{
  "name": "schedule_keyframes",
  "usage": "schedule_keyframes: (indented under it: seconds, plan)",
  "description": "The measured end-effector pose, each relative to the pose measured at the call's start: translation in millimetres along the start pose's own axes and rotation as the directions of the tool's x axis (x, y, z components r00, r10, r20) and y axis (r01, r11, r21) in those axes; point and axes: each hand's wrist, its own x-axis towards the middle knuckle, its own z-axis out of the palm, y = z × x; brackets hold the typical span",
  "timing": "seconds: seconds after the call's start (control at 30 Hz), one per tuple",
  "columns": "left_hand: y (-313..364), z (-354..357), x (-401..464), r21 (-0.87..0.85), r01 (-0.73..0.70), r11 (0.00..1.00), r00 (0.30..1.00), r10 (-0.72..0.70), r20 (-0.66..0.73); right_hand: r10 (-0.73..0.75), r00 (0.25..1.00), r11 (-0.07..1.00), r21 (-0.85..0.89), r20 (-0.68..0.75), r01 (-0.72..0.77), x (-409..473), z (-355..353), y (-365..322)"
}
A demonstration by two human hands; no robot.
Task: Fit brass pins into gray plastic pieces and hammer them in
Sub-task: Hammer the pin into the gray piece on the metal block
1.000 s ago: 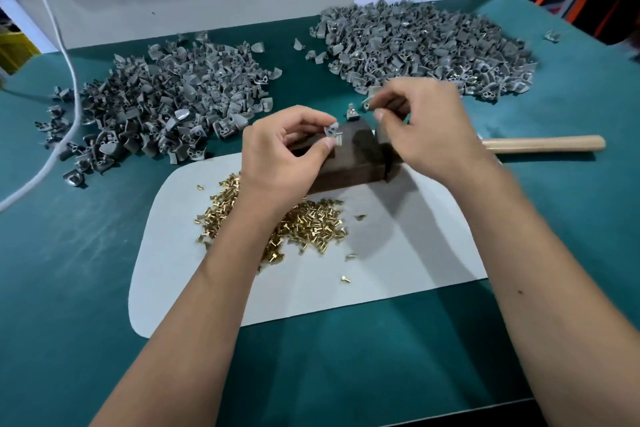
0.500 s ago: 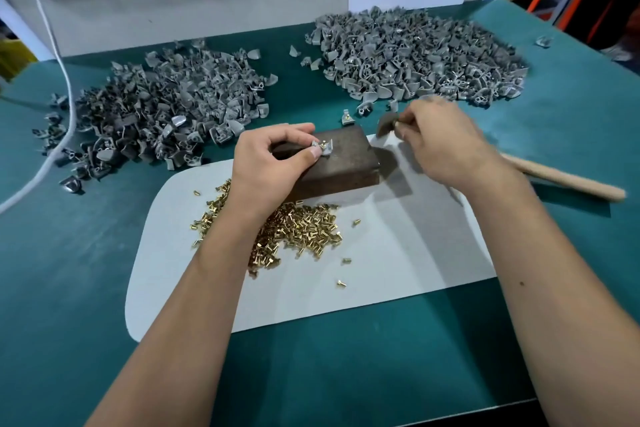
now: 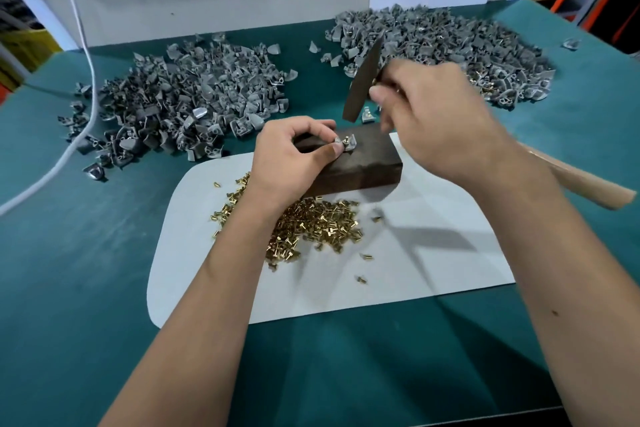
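The left hand [image 3: 294, 158] rests on the near left end of a dark wooden block [image 3: 360, 168], its thumb and forefinger curled in a pinch on a small gray plastic piece [image 3: 346, 143] that sits on the block's top face. A brass pin [image 3: 345, 140] stands up out of that piece, just beyond the fingertips [image 3: 335, 149], which touch the piece on its left side.

The right hand [image 3: 440, 118] is wrapped around the hammer [image 3: 365, 80] close under its head, fingers closed on the wooden handle, whose free end juts out to the right past the wrist. The dark metal head is raised and tilted, hanging in the air above and slightly behind the pinned piece, apart from it. The hand and hammer are blurred.

The block lies across the far edge of a pale mat [image 3: 433, 270] on the green table [image 3: 86, 288]. A loose heap of brass pins [image 3: 318, 229] is on the mat just in front of the block, partly under the left wrist, with a few strays nearby. A single gray piece [image 3: 367, 115] sits on the table just behind the block. Two large heaps of gray pieces lie farther back: one to the left [image 3: 180, 97] and one to the right [image 3: 450, 42]. A white cable [image 3: 86, 80] runs down across the left heap's edge.
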Motion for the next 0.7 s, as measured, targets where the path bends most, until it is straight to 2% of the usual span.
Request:
schedule_keyframes:
  seconds: [0.07, 0.2, 0.23, 0.3, 0.37, 0.4, 0.43, 0.5, 0.57, 0.63, 0.7]
  plan:
    - [0, -1, 0, -0.001, 0.006, 1.000, 1.000, -0.006, -0.002, -0.028, 0.994, 0.999, 0.029, -0.104, 0.031, -4, -1, -1]
    - [1, 0, 0, -0.029, 0.034, 0.999, 0.999, -0.034, -0.007, 0.046, 0.995, 0.994, -0.103, 0.084, -0.037, -12, 10, 4]
    - [2, 0, 0, -0.030, 0.038, 0.999, 0.999, -0.038, -0.008, 0.061, 0.995, 0.990, -0.136, 0.085, -0.049, -11, 8, 5]
    - [2, 0, 0, -0.029, 0.041, 0.999, 0.999, -0.041, -0.010, 0.042, 0.999, 0.987, -0.156, -0.005, -0.043, -7, 1, 6]
    - [3, 0, 0, -0.025, 0.032, 0.999, 0.999, -0.032, -0.005, 0.010, 0.985, 0.997, -0.077, -0.171, -0.023, -5, -4, 2]
    - [2, 0, 0, -0.024, 0.027, 0.999, 1.000, -0.027, -0.004, 0.003, 0.982, 0.999, -0.052, -0.187, -0.013, -6, -3, -3]
    - [2, 0, 0, -0.030, 0.028, 0.999, 1.000, -0.028, -0.003, 0.009, 0.990, 0.998, -0.060, -0.143, -0.018, -8, 3, -6]
    - [2, 0, 0, -0.060, 0.044, 0.997, 0.999, -0.044, -0.005, 0.061, 0.997, 0.990, -0.130, 0.038, -0.056, -11, 13, -8]
    - [2, 0, 0, -0.060, 0.046, 0.997, 0.999, -0.047, -0.001, 0.070, 0.995, 0.980, -0.191, 0.076, -0.055, -8, 9, -6]
    - [1, -1, 0, -0.044, 0.040, 0.998, 0.999, -0.040, 0.004, 0.018, 1.000, 0.979, -0.204, -0.021, -0.022, -4, 1, -5]
    - [1, -1, 1, -0.029, 0.030, 0.999, 1.000, -0.029, 0.006, -0.004, 0.986, 0.992, -0.124, -0.168, -0.017, -4, 0, -7]
